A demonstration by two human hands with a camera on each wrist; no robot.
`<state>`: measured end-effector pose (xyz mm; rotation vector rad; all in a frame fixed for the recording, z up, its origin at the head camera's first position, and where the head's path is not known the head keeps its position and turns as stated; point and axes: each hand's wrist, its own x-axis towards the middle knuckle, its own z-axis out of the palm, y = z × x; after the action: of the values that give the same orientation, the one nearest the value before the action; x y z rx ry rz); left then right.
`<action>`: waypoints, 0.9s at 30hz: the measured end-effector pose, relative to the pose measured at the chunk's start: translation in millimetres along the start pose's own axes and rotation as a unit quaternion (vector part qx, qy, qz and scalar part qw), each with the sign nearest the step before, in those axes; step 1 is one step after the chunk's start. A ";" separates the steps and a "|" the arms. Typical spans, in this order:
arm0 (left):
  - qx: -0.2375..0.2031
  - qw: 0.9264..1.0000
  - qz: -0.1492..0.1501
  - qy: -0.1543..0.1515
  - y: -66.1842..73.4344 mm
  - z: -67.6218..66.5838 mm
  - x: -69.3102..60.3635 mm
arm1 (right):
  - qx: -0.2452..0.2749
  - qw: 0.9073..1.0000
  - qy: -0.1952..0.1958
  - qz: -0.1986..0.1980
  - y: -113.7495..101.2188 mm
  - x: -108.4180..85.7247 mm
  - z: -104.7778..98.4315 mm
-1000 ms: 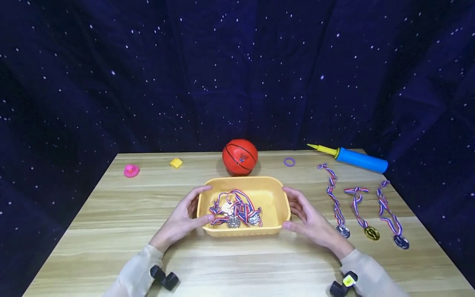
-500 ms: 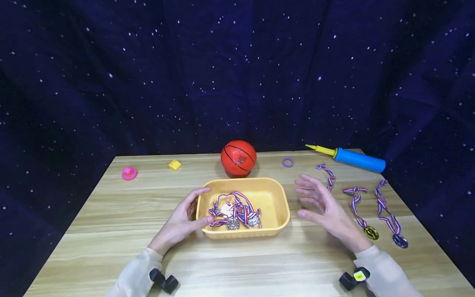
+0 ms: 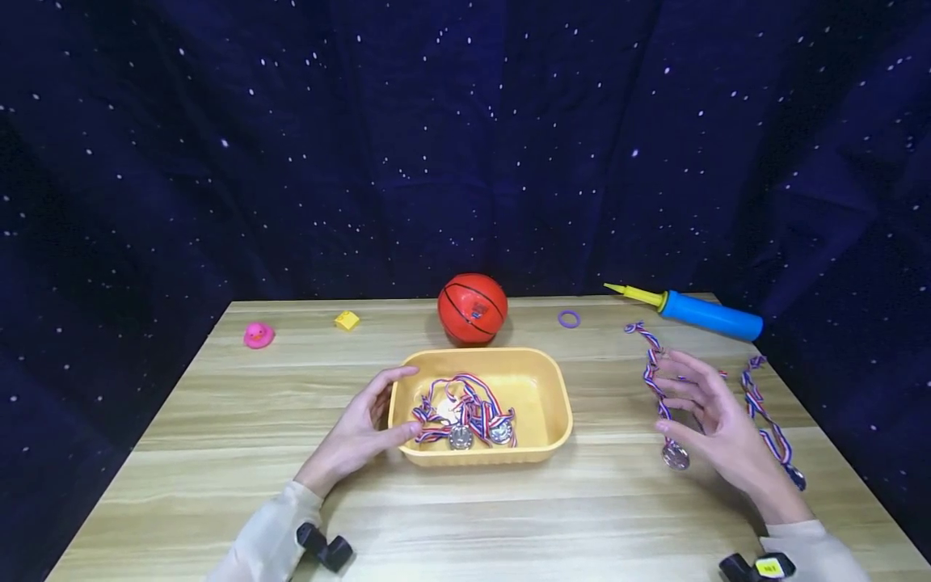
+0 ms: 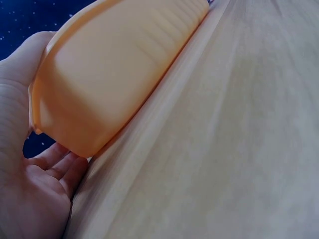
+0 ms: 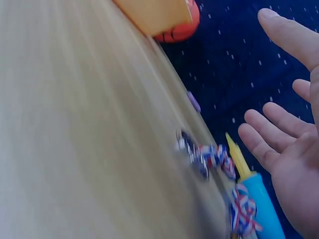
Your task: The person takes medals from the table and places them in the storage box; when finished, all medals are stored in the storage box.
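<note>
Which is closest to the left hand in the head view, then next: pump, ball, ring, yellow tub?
1. Yellow tub: held by the left hand.
2. Red ball: behind the tub.
3. Purple ring: right of the ball.
4. Blue pump: far right.

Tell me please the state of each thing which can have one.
Yellow tub: upright, uncovered
Medals in tub: heaped together
Medals at right: lying separately, partly hidden
Left hand: gripping tub
Right hand: holding nothing
Basketball: inflated
Blue pump: lying down
Pink duck: upright
Purple ring: flat
</note>
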<state>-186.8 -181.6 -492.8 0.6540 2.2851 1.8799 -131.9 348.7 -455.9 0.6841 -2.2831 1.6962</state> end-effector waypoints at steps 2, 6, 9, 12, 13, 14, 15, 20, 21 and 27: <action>-0.002 1.000 0.000 0.000 0.1 0.3 0.4 | 0.005 1.000 0.001 0.001 2.7 -6.0 -6.1; -0.004 1.000 -0.001 -0.001 0.7 0.9 0.9 | -0.024 1.000 0.001 0.017 7.5 -16.8 -15.4; -0.010 1.000 -0.003 -0.004 1.2 1.2 1.3 | -0.059 0.998 -0.005 0.032 9.8 -23.0 -19.7; -0.014 1.000 -0.004 -0.006 1.6 1.4 1.8 | -0.080 0.996 -0.017 0.037 12.3 -26.5 -22.0; -0.016 1.000 -0.004 -0.008 1.5 1.4 1.9 | -0.084 0.996 -0.024 0.037 13.0 -27.0 -22.6; -0.018 1.000 -0.004 -0.009 1.6 1.4 1.9 | -0.085 0.995 -0.032 0.036 14.0 -27.6 -22.9; -0.019 1.000 -0.003 -0.010 1.6 1.3 1.8 | -0.087 0.995 -0.039 0.037 14.9 -28.1 -23.1; -0.016 1.000 -0.002 -0.008 1.6 0.8 0.7 | -0.121 0.989 -0.065 0.049 17.7 -30.9 -22.8; -0.015 1.000 -0.002 -0.007 1.5 0.7 0.5 | -0.129 0.988 -0.067 0.054 17.7 -31.1 -22.7; -0.014 1.000 -0.004 -0.003 -0.4 -0.6 -0.3 | -0.184 0.977 -0.080 0.068 16.3 -30.6 -22.9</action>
<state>-186.9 -182.2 -493.2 0.6455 2.2493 1.9007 -115.5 381.3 -475.9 0.6130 -2.7121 1.2503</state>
